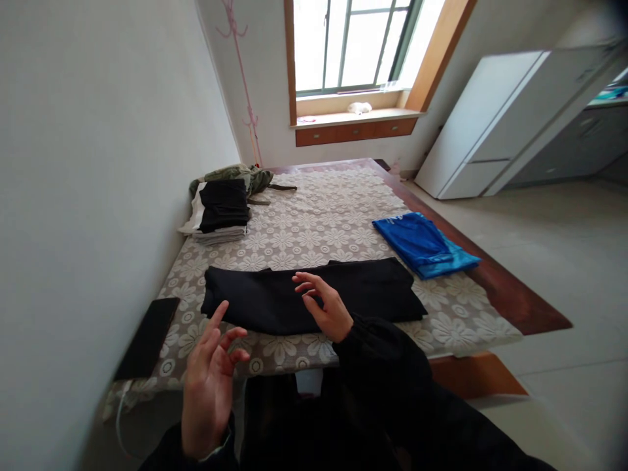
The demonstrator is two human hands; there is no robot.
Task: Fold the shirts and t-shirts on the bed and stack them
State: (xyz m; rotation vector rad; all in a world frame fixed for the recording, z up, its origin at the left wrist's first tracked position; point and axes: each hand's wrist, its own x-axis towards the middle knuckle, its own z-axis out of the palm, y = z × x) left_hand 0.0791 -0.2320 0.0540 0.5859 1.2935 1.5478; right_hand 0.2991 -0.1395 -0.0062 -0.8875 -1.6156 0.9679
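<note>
Right hand (324, 306): open, fingers spread and loosely curled, held over the middle of the black garment; whether the fingertips touch the cloth cannot be told. It grips nothing.
Left hand (210, 383): open, palm turned inward, fingers apart and raised, near the front edge of the table, just short of the garment; it holds nothing.
Black garment (275, 297): folded into a long flat strip, lying crosswise on the table in front of the person.
Table (318, 209): covered with a lace cloth of flower pattern, set against the left wall.
Blue garment (422, 243): folded, lying to the right of the black one, near the table's right edge.
Clothes pile (223, 206): stacked dark and light pieces at the far left, with an olive item behind.
Dark flat object (147, 337): at the table's near left corner, beside the wall.
Window (353, 42): beyond the table.
</note>
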